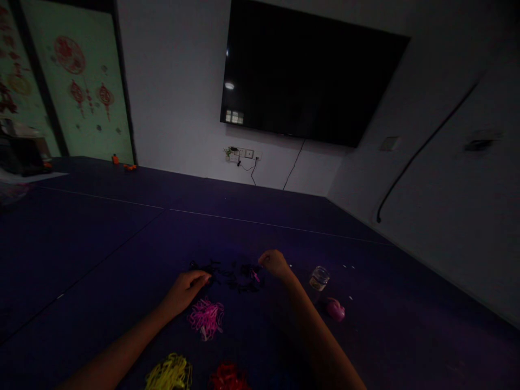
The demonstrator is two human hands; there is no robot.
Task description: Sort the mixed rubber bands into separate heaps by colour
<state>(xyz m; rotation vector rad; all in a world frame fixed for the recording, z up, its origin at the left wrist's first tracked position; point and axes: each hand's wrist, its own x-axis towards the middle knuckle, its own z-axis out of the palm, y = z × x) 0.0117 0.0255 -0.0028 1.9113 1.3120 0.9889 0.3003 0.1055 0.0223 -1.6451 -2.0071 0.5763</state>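
Note:
My left hand (184, 290) rests on the dark purple surface, fingers closed together, at the left end of a scatter of black bands (239, 281). Whatever its fingertips hold is too dark to make out. At the right end of the scatter is my right hand (274, 262), its fingers curled in a pinch; anything between them is too small to name. A small pink piece (255, 275) lies among the black bands, close to my right hand. Below my left hand sits a pile of pink bands (206, 318). Yellow bands (169, 374) and red bands (229, 377) lie at the bottom edge.
Right of my right forearm stand a clear glass jar (319, 278) and a pink rounded object (335, 309). Small white bits lie nearby. Orange objects (130, 167) are at the far left edge. A large dark television (312, 76) hangs on the wall above sockets (244, 154).

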